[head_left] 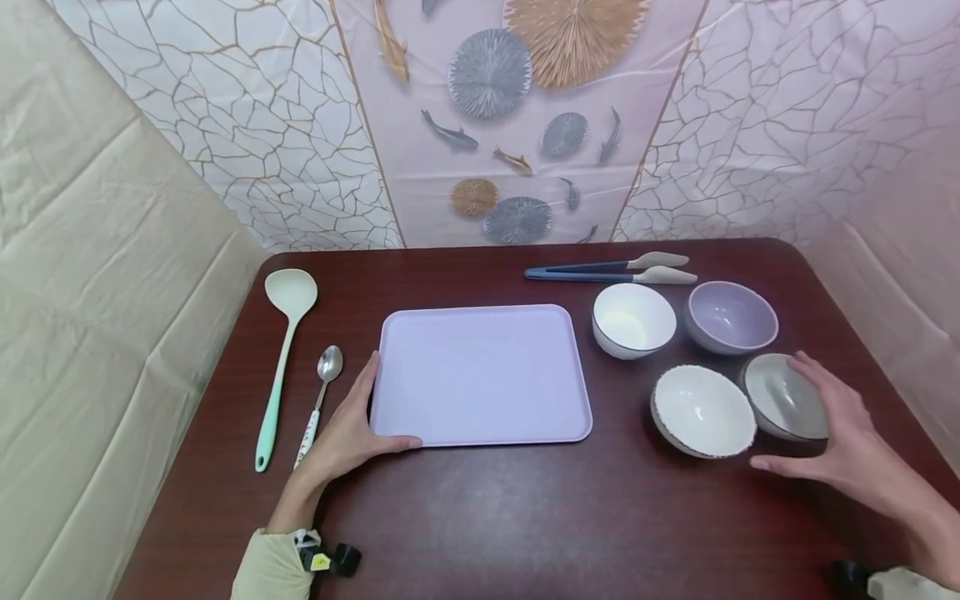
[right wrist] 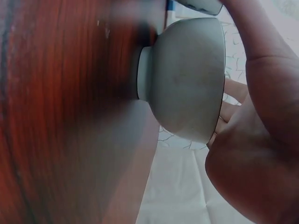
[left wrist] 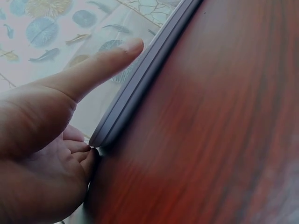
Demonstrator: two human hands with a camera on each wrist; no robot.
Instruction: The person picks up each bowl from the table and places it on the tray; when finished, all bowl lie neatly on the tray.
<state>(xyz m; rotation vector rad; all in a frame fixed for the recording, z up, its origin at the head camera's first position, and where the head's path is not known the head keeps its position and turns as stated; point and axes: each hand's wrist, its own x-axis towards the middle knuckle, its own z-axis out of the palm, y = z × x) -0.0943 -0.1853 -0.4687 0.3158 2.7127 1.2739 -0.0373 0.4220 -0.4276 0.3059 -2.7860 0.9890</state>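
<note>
My left hand (head_left: 351, 433) is at the near left corner of a lilac rectangular tray (head_left: 480, 375). Its fingers lie along the left side and its thumb reaches over the front edge. In the left wrist view the hand (left wrist: 42, 135) meets the tray's corner (left wrist: 124, 98). At the right, my right hand (head_left: 843, 425) spreads beside a grey bowl (head_left: 787, 400), fingertips by its far rim and thumb held away in front. The right wrist view has this bowl (right wrist: 189, 79) standing on the table, with the hand (right wrist: 257, 140) near its rim.
Left of the tray lie a mint-handled ladle (head_left: 281, 358) and a metal spoon (head_left: 318, 400). A cream bowl (head_left: 703, 412) sits next to the grey one. Behind stand a white bowl (head_left: 633, 321), a purple bowl (head_left: 731, 317) and blue tongs (head_left: 611, 271).
</note>
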